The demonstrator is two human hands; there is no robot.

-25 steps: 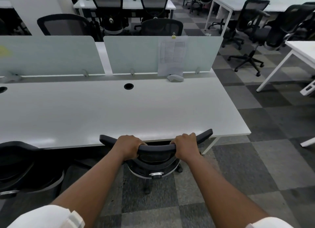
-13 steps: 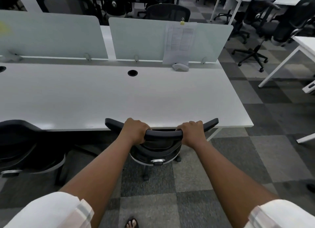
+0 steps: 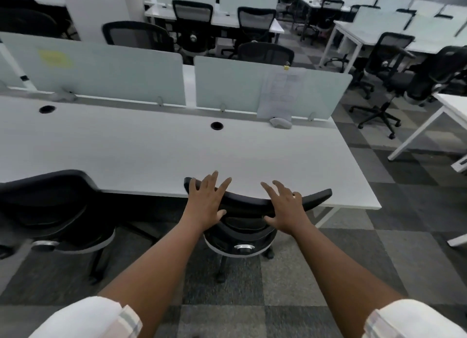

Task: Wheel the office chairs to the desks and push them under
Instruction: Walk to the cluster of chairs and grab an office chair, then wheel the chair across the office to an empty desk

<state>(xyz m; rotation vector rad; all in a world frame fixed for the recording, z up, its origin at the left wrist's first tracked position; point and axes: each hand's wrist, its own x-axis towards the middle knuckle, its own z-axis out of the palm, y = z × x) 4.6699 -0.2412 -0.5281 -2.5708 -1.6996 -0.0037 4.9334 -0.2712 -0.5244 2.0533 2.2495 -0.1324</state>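
Across the middle of the frame we see a long white desk [image 3: 156, 156], its front edge running from the left side to the lower right. Along its far edge stand two frosted divider panels [image 3: 106, 75], the right one carrying a clipped sheet of paper [image 3: 280, 92]. More desks and dark chairs fill the upper part of the frame, and a checkered grey carpet [image 3: 353, 257] covers the floor at the bottom and right.

At the lower left, a black chair [image 3: 50, 206] sits with its back against the desk edge. Just right of it, at lower centre, is the office chair [image 3: 252, 211] we are tending: its curved black top rail lies right at the desk's front edge, its seat is out of sight beneath the tabletop, and its mesh back with a silver knob [image 3: 243, 247] faces us.

Our two bare arms reach up from the bottom corners, white sleeves rolled at the elbows. Our left hand [image 3: 207, 201] lies over the left part of the top rail with fingers spread and straight, gripping nothing. Our right hand [image 3: 284, 209] is over the right part of the rail, fingers likewise splayed and loose; we cannot tell if the palms touch the rail.

On the desk itself, two round cable holes [image 3: 216, 125] show dark, and a small grey object [image 3: 280, 122] rests below the paper.
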